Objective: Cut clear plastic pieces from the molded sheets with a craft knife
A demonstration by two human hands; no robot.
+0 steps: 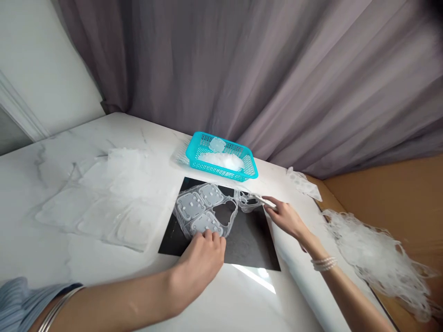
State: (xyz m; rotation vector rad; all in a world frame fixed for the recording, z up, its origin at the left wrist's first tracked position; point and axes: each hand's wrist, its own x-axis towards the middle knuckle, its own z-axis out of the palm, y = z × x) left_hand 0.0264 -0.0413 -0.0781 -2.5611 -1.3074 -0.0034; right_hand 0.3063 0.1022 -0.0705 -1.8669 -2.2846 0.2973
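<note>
A translucent molded sheet [190, 205] lies on the black mat [247, 240], with several rounded-square pads and one cut-out gap in it. My left hand [205, 251] is closed, its bent fingers pressed on the sheet's near pad. Between the fingers of my right hand [284, 216] is a slim pale tool [266, 201], pointing left. Its tip meets a loose translucent offcut [246, 201] at the mat's far right; whether it grips the offcut, I cannot tell.
Behind the mat stands a turquoise basket [222, 173] containing translucent pads. Overlapping translucent sheets [114, 198] cover the table's left side. A heap of stringy offcuts [377, 258] lies at the right edge, with smaller scraps [304, 183] farther back. A grey curtain [207, 69] hangs behind.
</note>
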